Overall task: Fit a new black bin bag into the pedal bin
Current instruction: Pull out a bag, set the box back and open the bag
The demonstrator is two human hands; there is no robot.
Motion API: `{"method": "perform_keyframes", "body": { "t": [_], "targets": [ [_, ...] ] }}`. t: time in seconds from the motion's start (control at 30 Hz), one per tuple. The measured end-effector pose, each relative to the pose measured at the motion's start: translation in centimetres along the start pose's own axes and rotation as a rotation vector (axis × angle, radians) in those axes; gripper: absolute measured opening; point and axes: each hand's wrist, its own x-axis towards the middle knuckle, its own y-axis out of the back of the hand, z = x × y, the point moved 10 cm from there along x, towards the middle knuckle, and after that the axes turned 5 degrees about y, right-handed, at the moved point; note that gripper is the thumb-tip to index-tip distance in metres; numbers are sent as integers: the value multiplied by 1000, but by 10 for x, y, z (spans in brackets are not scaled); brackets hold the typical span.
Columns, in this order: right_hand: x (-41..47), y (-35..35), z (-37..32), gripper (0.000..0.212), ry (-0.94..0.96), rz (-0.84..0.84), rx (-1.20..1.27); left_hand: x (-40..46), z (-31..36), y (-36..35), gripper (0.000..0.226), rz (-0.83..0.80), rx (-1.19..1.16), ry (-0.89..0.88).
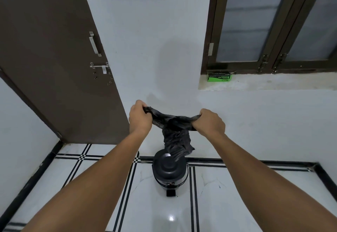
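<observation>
A crumpled black bin bag hangs in the air, stretched between both hands. My left hand grips its left top corner and my right hand grips its right top corner. The bag's loose lower end dangles down to the lid of the pedal bin. That bin is small, round and dark, standing on the floor against the wall with its lid down and its pedal facing me.
A brown door stands open at the left. A green box of garbage bags sits on the window ledge at the right. White floor tiles with black stripes surround the bin.
</observation>
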Motion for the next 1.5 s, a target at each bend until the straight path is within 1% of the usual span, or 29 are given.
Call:
{"method": "perform_keyframes", "body": {
  "t": [0.1,0.13,0.2,0.3,0.4,0.47,0.5,0.53,0.57,0.6,0.63,0.67,0.73,0.8,0.83,0.9,0.93,0.97,1.03,1.07,1.1,1.17,1.2,1.27,1.33,1.37,1.4,1.47,1.5],
  "targets": [
    [-3,-8,2,7,9,-45,-139,7,-31,6,22,72,-256,212],
    [-3,-9,4,4,-3,-33,-138,7,-40,7,23,87,-336,280],
    [-4,-9,10,10,-45,22,-94,9,-53,8,25,117,-444,367],
    [-6,-3,12,17,-59,89,-108,14,-67,18,29,199,-486,416],
    [-8,4,11,20,-45,153,-177,16,-73,35,35,289,-480,409],
    [-9,3,13,19,-72,170,-138,17,-72,37,30,283,-494,389],
    [-9,-1,16,17,-124,168,-31,19,-71,32,26,243,-517,387],
    [-8,-8,21,14,-200,156,175,19,-71,22,24,171,-560,405],
    [-9,-20,22,12,-286,130,440,19,-69,10,25,74,-626,433],
    [-10,-35,20,11,-369,87,709,15,-65,-1,28,-34,-687,460],
    [-13,-47,10,14,-423,29,911,11,-59,-11,33,-138,-709,471],
    [-15,-54,-1,19,-441,-16,1037,8,-53,-19,38,-230,-704,465],
    [-16,-63,-19,29,-455,-75,1222,-3,-40,-27,43,-368,-705,442],
    [-17,-68,-30,37,-469,-99,1371,-11,-32,-30,40,-461,-710,426],
    [-19,-71,-33,35,-485,-121,1404,-14,-31,-31,36,-492,-697,436],
    [-22,-74,-39,15,-507,-165,1420,-17,-35,-33,25,-545,-640,463],
    [-23,-76,-41,13,-510,-184,1414,-20,-36,-37,25,-602,-604,460],
    [-24,-78,-43,21,-503,-217,1395,-21,-36,-41,35,-668,-544,438],
    [-24,-85,-44,44,-493,-318,1334,-23,-33,-51,63,-783,-325,307],
    [-25,-89,-43,55,-490,-369,1302,-23,-32,-57,63,-798,-224,224],
    [-25,-91,-41,60,-478,-398,1255,-22,-28,-59,58,-773,-149,140],
    [-21,-92,-33,60,-429,-416,1137,-9,-24,-54,49,-616,-19,10],
    [-18,-92,-28,54,-395,-425,1081,-1,-26,-48,44,-511,63,-16],
    [-18,-92,-25,34,-318,-499,1013,11,-35,-29,35,-312,232,-5],
    [-25,-92,-20,24,-284,-584,924,19,-45,-7,35,-150,302,62],
    [-23,-90,-12,17,-273,-564,811,22,-50,3,39,-88,290,106],
    [-17,-86,-2,12,-239,-497,651,25,-55,11,43,-45,257,153],
    [0,-73,16,15,-145,-311,282,31,-66,16,51,-1,149,232],
    [6,-68,22,11,-146,-241,170,32,-68,15,56,5,63,255]
  ]
}}
